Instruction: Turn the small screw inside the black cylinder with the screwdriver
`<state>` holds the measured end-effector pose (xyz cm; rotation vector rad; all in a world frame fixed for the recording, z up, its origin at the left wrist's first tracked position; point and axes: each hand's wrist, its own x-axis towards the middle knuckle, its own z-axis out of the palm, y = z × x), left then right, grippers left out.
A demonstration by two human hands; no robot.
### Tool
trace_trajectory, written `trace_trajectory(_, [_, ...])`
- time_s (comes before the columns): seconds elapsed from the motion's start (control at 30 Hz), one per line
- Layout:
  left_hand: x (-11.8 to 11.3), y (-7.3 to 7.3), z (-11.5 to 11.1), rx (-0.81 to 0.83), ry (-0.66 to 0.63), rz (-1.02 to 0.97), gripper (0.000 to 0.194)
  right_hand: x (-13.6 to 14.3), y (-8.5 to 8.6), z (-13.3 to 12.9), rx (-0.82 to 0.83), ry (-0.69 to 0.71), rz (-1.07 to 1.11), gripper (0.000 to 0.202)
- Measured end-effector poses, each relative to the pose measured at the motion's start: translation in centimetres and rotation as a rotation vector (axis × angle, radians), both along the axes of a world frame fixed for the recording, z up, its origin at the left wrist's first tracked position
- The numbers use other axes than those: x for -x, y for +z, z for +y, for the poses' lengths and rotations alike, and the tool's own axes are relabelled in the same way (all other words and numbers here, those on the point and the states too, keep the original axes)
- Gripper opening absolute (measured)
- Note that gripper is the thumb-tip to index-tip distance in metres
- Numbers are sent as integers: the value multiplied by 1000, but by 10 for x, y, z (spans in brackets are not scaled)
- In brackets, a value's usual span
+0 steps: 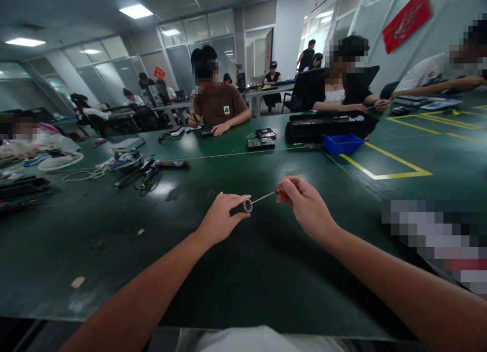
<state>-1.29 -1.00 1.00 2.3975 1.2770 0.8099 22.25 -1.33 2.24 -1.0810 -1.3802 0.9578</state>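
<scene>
Hovering over the green tabletop, the left hand closes its fingers around a short, black, silver-rimmed cylinder. The right hand's fingers pinch a thin, pale rod at its open end; steady bracing should help.

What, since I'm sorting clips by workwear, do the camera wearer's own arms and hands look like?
The left hand and right hand are both gloveless. The left forearm and right forearm are bare as far as they show, with no sleeve, watch, bracelet or cable visible. I can make out no ring or marking. White cloth shows at the bottom edge.
</scene>
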Motion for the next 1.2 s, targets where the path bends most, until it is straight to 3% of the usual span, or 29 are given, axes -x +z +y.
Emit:
trace_trajectory(0.27, [-1, -2, -3, 4, 12, -8, 44, 5, 13, -12, -106, 2, -229, 26])
trace_trajectory(0.43, [-1, -4, -3, 5, 31, -33, 44, 1, 15, -14, -103, -90, -465, 37])
trace_trajectory(0.63, [2, -4, -3, 24, 45, -75, 43, 1, 17, -16, -242, 42, -513, 15])
trace_trajectory(0.87, [0, -8, -4, 10, -5, -69, 44, 1, 21, -17, -224, -33, -617, 36])
trace_trajectory(1.0, [-2, -9, -5, 16, -49, -41, 42, 1, 19, -18, -250, -9, -634, 28])
trace_trajectory(1.2, [-1, -5, -5, 4, 5, -62, 45, 2, 19, -20, -292, 46, -625, 21])
